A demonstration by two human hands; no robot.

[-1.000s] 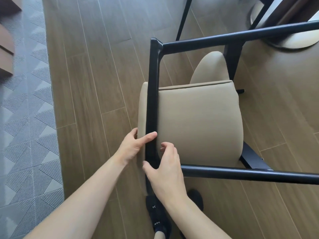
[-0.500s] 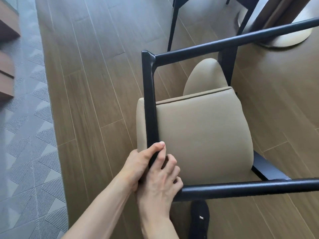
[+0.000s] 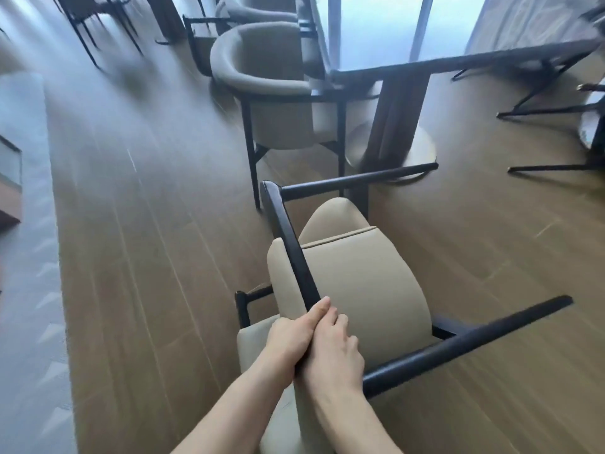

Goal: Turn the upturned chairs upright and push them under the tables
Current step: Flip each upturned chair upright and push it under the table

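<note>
An upturned chair (image 3: 360, 286) with a beige padded seat and a black frame lies tipped on the wooden floor in front of me, its legs pointing right. My left hand (image 3: 289, 335) and my right hand (image 3: 334, 345) sit side by side, both gripping the black crossbar between two legs. Beyond it stands a dark table (image 3: 402, 65) on a pedestal with a round base. An upright chair (image 3: 278, 90) of the same kind is tucked at the table's left side.
Legs of another tipped chair (image 3: 550, 109) show at the right edge. More dark chair legs (image 3: 95, 31) stand at the far left back. A grey patterned carpet (image 3: 26, 290) borders the wooden floor on the left.
The view has lifted, showing the table and upright chair. The chair has tilted, its legs swinging lower to the right. Both hands have closed together on the crossbar.
</note>
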